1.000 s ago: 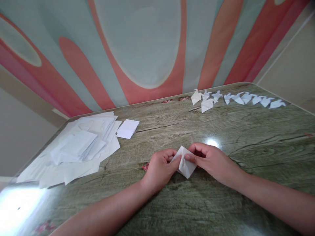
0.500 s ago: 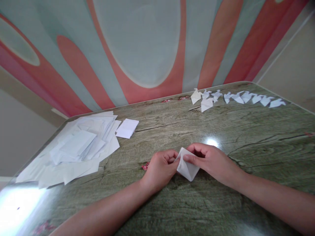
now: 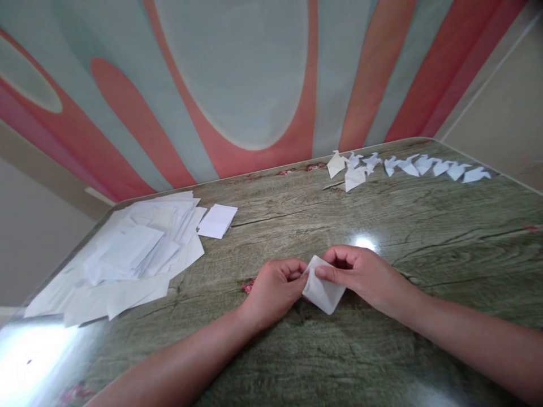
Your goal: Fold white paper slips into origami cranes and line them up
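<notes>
A small folded white paper (image 3: 326,293), roughly diamond-shaped, is held between both hands just above the table. My left hand (image 3: 278,288) pinches its left corner, fingers curled and thumb along the edge. On the upper right side, my right hand (image 3: 360,277) grips it with the thumb on the near face and the fingers behind. The paper's far side and the fingertips behind it are hidden.
The wood-patterned table (image 3: 271,226) meets a patterned wall at the back. A spread pile of white paper sheets (image 3: 139,254) lies at left, with a small paper stack (image 3: 218,220) beside it. Several folded paper birds (image 3: 409,165) stand at the back right.
The loose flap on the paper's near face now lies flatter under my right thumb. Both hands stay nearly in place, and the view has shifted slightly.
</notes>
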`<state>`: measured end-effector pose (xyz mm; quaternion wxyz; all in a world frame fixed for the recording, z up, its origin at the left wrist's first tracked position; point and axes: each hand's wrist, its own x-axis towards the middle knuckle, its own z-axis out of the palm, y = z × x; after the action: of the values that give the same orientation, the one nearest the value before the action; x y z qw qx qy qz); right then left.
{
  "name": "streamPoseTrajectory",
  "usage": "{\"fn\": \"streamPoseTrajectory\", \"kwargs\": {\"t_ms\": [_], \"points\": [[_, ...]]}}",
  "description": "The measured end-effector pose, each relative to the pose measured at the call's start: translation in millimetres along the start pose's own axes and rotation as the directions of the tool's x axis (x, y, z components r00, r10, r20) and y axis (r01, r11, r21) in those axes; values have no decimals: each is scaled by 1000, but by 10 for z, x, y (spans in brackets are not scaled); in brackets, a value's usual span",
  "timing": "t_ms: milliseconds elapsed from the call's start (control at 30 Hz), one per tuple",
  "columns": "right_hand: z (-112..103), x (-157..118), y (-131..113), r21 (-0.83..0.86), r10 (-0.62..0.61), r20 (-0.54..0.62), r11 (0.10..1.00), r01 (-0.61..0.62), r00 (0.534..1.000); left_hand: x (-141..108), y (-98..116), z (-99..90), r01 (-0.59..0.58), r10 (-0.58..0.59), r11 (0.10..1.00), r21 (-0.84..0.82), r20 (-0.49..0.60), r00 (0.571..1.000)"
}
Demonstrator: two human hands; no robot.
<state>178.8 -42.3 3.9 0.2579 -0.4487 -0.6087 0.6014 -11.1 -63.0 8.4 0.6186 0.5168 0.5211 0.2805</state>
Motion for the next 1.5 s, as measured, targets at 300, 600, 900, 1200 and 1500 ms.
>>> {"fn": "streamPoseTrajectory", "kwargs": {"t_ms": [300, 600, 900, 1200, 1500], "points": [[7, -17, -3, -11, -11, -23, 1000, 11, 1000, -26, 49, -30, 50, -37, 995, -82, 147, 988], [18, -7, 18, -37, -15, -37, 999, 14, 999, -26, 39, 8, 93, -91, 996, -17, 74, 993], [47, -50, -36, -129, -90, -91, 989, 78, 992, -45, 28, 46, 28, -32, 992, 124, 28, 999], [42, -69, -14, -434, -300, -224, 883, 180, 927, -56, 70, 57, 21, -20, 999, 39, -42, 999], [39, -76, 2, -355, -250, -244, 922, 153, 937, -28, 76, 6, -92, 48, 953, -290, -154, 987]]}}
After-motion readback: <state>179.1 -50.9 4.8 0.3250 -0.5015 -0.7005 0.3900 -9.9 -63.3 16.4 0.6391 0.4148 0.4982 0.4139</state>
